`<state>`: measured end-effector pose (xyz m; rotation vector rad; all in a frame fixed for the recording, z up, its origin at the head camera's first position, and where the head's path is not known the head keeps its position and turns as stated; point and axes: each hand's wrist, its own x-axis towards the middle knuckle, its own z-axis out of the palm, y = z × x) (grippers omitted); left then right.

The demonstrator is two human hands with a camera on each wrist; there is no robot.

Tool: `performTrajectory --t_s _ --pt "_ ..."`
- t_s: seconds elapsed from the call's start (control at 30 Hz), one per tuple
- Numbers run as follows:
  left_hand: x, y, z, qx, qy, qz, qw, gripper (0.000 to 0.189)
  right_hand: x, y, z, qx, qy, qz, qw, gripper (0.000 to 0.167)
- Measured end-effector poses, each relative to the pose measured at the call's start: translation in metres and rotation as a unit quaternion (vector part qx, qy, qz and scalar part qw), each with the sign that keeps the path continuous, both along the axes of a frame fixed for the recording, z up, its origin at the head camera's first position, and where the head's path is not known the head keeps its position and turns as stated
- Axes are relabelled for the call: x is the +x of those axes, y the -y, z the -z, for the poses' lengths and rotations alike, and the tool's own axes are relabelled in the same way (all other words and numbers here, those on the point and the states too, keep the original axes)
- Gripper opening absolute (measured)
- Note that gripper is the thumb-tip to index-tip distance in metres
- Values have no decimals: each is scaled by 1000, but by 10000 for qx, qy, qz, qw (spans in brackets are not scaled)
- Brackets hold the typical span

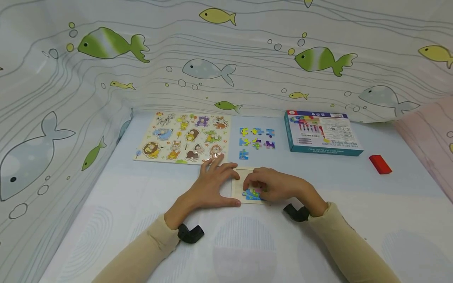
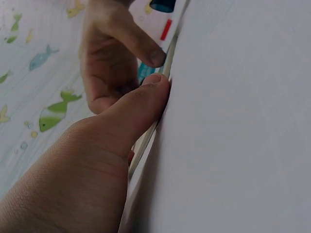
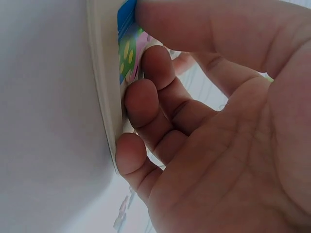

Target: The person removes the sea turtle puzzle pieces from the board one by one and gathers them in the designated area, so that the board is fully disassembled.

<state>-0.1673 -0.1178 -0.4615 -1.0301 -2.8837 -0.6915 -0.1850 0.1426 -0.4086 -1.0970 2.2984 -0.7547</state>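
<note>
A small pale wooden puzzle board point(image 1: 238, 192) lies on the table, with joined blue, green and pink jigsaw pieces point(image 1: 252, 194) in its lower part. My left hand point(image 1: 214, 188) rests at the board's left side with fingers spread, the thumb at its near-left corner. In the left wrist view that thumb point(image 2: 150, 97) lies along the board's edge. Over the board, my right hand point(image 1: 274, 184) has curled fingers and pinches at a jigsaw piece point(image 3: 127, 22). The right wrist view shows its thumb on the blue part and fingertips point(image 3: 142, 103) against the board. The palm partly hides the pieces.
Several loose jigsaw pieces point(image 1: 256, 143) lie in rows beyond the board. A large animal puzzle point(image 1: 184, 135) is at the back left. A teal-edged box point(image 1: 323, 133) stands back right, with a red block point(image 1: 380, 164) near it. Fish-printed cloth point(image 1: 262, 90) rises behind.
</note>
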Motion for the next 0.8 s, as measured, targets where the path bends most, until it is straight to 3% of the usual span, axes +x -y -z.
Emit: performTrajectory --t_s 0.27,0.5,0.8 --pt "-1 0 1 -33 83 -43 10000 66 1 0 1 -100 -176 -71 9998 38" --pt "-1 0 1 5 71 -18 10000 66 4 3 1 184 -74 157 9997 42" --pt "-1 0 1 -32 77 -29 10000 66 5 6 2 24 -79 148 9999 36"
